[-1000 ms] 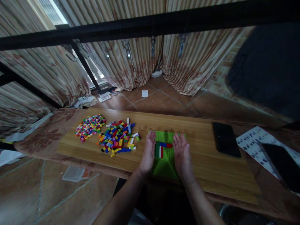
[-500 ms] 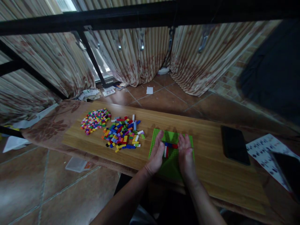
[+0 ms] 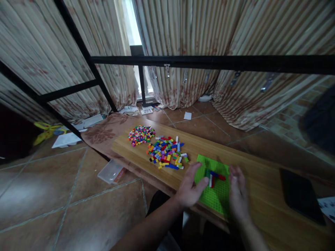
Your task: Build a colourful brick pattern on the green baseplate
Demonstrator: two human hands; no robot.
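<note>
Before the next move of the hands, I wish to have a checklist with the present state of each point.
1. Green studded square baseplate rests on the brown wooden board: ok.
2. Left hand free of bricks: ok, none seen in it; it is at the baseplate's left side.
3. Right hand touching the baseplate's right edge: cannot tell, blurred.
4. Small cluster of green, white, red and blue plastic bricks pressed fully down: cannot tell.
5. Mixed-colour heap of loose plastic bricks apart from the baseplate: ok.
6. Black flat rectangular device apart from right hand: ok.
</note>
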